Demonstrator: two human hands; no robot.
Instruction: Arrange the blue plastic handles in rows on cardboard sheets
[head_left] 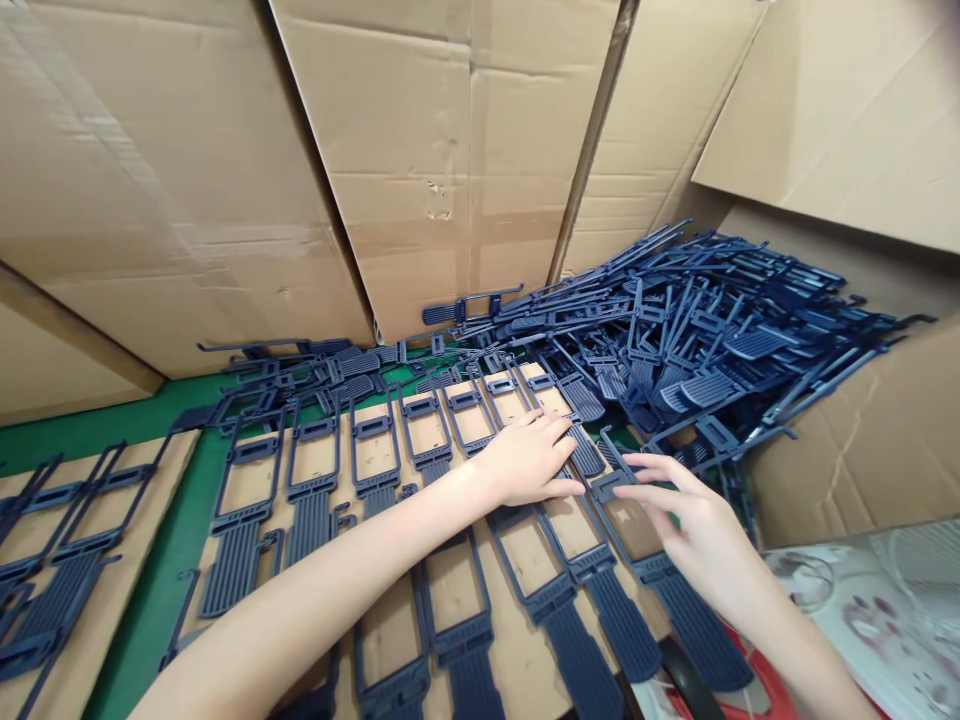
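Note:
Rows of dark blue plastic frame-shaped pieces with ribbed paddle ends lie on a cardboard sheet [517, 640]. My left hand [529, 458] rests flat with fingers stretched over the upper right of these rows, covering parts of the pieces beneath. At the sheet's right side, my right hand [694, 510] has its fingers apart, with the fingertips at the upper end of the rightmost plastic frame piece [694, 625]. That piece's ribbed end points toward me and reaches past the sheet's lower edge.
A large tangled heap of the same blue pieces [712, 330] fills the back right, against cardboard boxes [450, 130]. Another cardboard sheet [112, 600] with pieces lies at left on the green surface [142, 590]. A patterned plastic bag [885, 620] is at lower right.

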